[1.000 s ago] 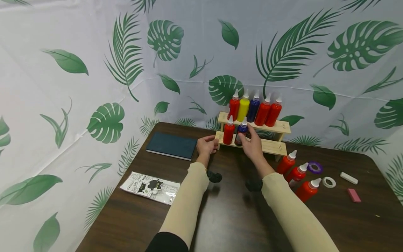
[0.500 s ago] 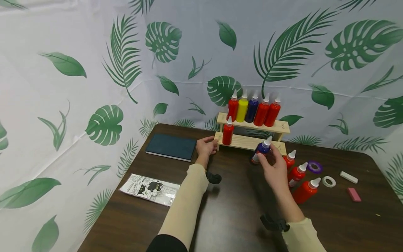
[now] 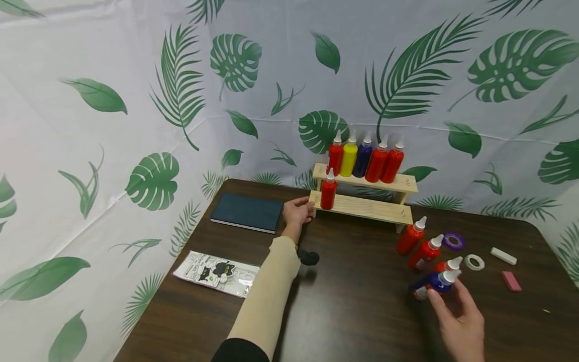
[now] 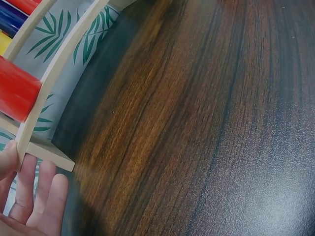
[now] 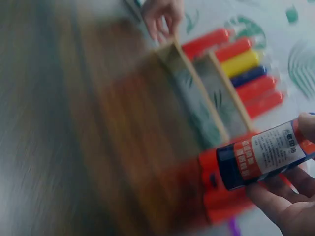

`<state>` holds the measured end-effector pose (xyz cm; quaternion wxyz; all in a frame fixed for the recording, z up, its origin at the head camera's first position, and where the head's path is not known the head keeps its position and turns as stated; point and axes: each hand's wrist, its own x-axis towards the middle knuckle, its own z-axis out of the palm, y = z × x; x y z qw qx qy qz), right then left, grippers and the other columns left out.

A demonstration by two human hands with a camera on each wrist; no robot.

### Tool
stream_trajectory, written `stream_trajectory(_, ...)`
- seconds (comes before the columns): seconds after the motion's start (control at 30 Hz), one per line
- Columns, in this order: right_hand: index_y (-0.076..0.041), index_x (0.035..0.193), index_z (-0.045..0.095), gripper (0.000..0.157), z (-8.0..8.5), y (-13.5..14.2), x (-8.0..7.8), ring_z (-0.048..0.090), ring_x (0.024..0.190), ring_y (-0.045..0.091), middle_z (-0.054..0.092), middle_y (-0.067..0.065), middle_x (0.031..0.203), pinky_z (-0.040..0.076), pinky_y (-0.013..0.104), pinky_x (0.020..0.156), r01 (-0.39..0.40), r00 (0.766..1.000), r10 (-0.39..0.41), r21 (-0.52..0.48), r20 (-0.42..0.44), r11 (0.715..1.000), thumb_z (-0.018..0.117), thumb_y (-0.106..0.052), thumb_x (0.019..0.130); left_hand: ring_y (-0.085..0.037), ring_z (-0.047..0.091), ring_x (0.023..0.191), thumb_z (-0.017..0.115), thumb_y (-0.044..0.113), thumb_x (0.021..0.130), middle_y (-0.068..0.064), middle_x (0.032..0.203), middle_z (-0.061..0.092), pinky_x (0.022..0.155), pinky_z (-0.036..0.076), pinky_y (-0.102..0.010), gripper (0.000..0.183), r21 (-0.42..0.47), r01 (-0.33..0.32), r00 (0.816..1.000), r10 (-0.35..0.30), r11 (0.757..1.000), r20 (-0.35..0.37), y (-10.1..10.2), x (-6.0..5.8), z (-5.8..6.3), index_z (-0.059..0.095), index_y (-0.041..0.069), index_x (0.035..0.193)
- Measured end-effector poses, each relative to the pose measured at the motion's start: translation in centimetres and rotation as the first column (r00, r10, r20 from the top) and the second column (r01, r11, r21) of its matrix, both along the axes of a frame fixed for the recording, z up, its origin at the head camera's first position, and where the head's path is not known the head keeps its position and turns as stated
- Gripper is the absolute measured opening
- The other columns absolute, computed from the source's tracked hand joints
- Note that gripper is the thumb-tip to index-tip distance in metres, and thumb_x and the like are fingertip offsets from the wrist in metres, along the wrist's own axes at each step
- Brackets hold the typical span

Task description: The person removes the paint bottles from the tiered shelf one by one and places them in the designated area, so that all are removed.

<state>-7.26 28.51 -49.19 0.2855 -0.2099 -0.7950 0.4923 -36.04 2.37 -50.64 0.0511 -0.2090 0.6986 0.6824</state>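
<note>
My right hand [image 3: 463, 322] holds a blue squeeze bottle [image 3: 440, 282] with a white nozzle cap, tilted, at the right of the table in the head view. The printed label of this blue bottle [image 5: 273, 150] shows in the right wrist view. Behind it a red bottle [image 3: 448, 264] is partly hidden, and two more red bottles [image 3: 425, 255] stand in line with it. At the left end of a two-step wooden rack [image 3: 371, 207], my left hand [image 3: 296, 213] pinches the lower board between thumb and fingers. One red bottle [image 3: 328, 192] stands on that lower board, near the hand.
Red, yellow [image 3: 349, 158] and blue bottles line the rack's upper board. A dark notebook [image 3: 246, 212] and a cat-print packet [image 3: 217, 273] lie left. At right are a purple tape roll [image 3: 454, 241], a white roll [image 3: 474, 262], a white block [image 3: 503, 256] and a pink eraser [image 3: 511, 281].
My right hand has taken the blue bottle off the lower board and carried it right and toward me, beside the red bottles. The left hand has stayed at the rack's end.
</note>
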Motion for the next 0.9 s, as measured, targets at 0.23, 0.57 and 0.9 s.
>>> stream_trajectory(0.23, -0.001, 0.127, 0.060, 0.048, -2.0, 3.4, 1.6, 0.057, 0.086, -0.010, 0.058, -0.025, 0.096, 0.044, 0.002, 0.074, 0.143, 0.984, -0.145, -0.025, -0.099, 0.989, 0.071, 0.008, 0.080, -0.018, 0.070, 0.063, 0.080, 0.017, 0.079, -0.004, 0.075, 0.072, 0.051, 0.056, -0.029, 0.018, -0.002, 0.000, 1.000, 0.000, 1.000, -0.003, -0.1, -0.1, -0.1, 0.077, 0.016, 0.097)
stream_trajectory(0.57, -0.007, 0.131, 0.058, 0.049, -2.8, 4.6, 1.4, 0.053, 0.089, -0.013, 0.057, -0.025, 0.101, 0.042, 0.001, 0.076, 0.133, 0.990, -0.131, 0.043, -0.043, 0.990, 0.071, -0.003, 0.085, -0.020, 0.071, 0.068, 0.080, 0.016, 0.079, -0.004, 0.075, 0.072, 0.054, 0.057, -0.030, 0.019, -0.018, -0.001, 1.000, 0.001, 1.000, -0.001, 0.1, 0.0, 0.1, 0.077, 0.016, 0.097)
stream_trajectory(0.9, -0.014, 0.138, 0.053, 0.053, -2.4, 4.8, 1.1, 0.049, 0.087, -0.015, 0.058, -0.020, 0.107, 0.040, -0.001, 0.073, 0.109, 0.990, -0.109, 0.004, 0.085, 0.994, 0.070, -0.011, 0.087, -0.022, 0.072, 0.069, 0.080, 0.017, 0.079, -0.005, 0.077, 0.073, 0.053, 0.057, -0.029, 0.021, -0.026, 0.009, 1.000, -0.009, 1.000, -0.019, 0.1, 0.1, 0.1, 0.077, 0.014, 0.100)
